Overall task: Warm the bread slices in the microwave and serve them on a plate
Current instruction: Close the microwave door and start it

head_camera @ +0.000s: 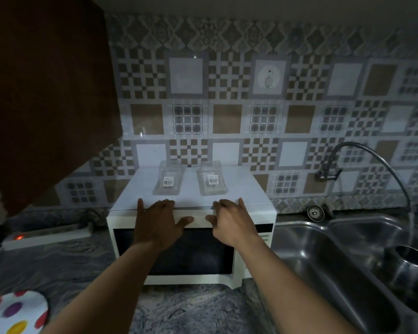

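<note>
White microwave (179, 278) sits on the dark marbled desk (58, 268), door shut, backed against the tiled wall. Both hands rest on its top front edge: left hand (158, 221) flat w/ fingers spread, holding nothing; right hand (229, 221) likewise spread, empty, thumb over the door's upper edge. Two clear plastic containers (168, 182) (211, 180) w/ barcode labels lie on the microwave top, side by side, apart. No bread in sight. Left of it: power strip (46, 235), red light on. Right: steel sink (348, 249), tap (328, 172) w/ flexible hose, steel pot (408, 263) in the basin. Polka-dot plate (15, 312) at bottom-left corner.
</note>
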Demonstrator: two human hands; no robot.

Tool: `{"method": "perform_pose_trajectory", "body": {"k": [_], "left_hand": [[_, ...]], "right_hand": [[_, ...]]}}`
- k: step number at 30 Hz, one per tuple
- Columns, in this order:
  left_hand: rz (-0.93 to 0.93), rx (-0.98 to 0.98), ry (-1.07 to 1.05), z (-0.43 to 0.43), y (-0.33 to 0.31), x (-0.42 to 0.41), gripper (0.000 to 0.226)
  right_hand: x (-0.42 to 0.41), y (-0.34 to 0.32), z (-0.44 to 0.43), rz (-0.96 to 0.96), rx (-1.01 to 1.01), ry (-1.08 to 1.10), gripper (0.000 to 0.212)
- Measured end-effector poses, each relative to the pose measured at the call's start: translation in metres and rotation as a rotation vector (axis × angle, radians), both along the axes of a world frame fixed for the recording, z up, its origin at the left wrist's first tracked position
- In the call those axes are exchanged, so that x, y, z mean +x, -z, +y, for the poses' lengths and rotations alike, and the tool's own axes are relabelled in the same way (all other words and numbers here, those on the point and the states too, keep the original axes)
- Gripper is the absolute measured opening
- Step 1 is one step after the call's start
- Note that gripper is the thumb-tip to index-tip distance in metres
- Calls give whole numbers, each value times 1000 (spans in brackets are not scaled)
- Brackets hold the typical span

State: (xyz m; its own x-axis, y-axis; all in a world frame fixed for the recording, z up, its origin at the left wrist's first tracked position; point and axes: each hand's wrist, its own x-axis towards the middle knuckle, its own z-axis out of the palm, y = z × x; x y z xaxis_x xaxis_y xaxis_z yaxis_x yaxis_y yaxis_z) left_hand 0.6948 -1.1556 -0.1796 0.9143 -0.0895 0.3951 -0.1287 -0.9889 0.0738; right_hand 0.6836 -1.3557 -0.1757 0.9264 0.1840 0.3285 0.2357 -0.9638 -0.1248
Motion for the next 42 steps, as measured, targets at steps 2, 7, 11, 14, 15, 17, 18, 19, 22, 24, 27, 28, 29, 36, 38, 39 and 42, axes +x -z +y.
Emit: {"method": "perform_pose_trajectory", "body": {"k": [2,7,11,14,15,17,18,19,22,24,27,28,29,36,38,39,42], "left_hand": [[21,0,-21,-2,-1,1,78],[47,12,-43,-3,-5,2,77],[57,8,-44,-4,-7,2,76],[51,10,-49,-4,-6,3,74],[50,5,-50,-4,-6,2,74],[44,2,-62,-5,-6,2,73],[38,4,-68,-6,-6,1,73],[37,7,-68,-6,-6,1,73],[71,0,-56,-7,-7,1,72],[83,-5,-58,-7,-7,2,71],[58,-2,-57,-8,-6,3,65],[44,-2,-59,-8,-6,3,64],[43,-6,-61,-7,-6,4,64],[52,4,-59,-7,0,3,66],[53,12,-68,-10,2,-1,66],[50,22,-75,-13,6,-5,66],[-42,-24,-28,-25,29,-26,66]], "right_hand": [[1,-4,-1,17,-4,8,40],[2,-4,1,17,5,21,39],[4,-5,2,22,14,36,34],[4,-7,2,27,19,45,31],[5,-7,2,25,19,47,30],[5,-7,2,16,24,53,30],[5,-6,2,11,27,55,30],[4,-6,2,6,30,57,30],[4,-4,4,-2,39,67,31],[4,-4,5,-15,42,78,29],[4,-5,5,-27,38,89,21],[4,-6,6,-34,36,89,20],[5,-6,5,-34,35,88,19],[2,0,7,-25,65,70,20],[-2,3,6,-13,35,55,33],[-5,6,5,-9,3,47,43],[-17,17,-3,-32,-52,34,61]]}}
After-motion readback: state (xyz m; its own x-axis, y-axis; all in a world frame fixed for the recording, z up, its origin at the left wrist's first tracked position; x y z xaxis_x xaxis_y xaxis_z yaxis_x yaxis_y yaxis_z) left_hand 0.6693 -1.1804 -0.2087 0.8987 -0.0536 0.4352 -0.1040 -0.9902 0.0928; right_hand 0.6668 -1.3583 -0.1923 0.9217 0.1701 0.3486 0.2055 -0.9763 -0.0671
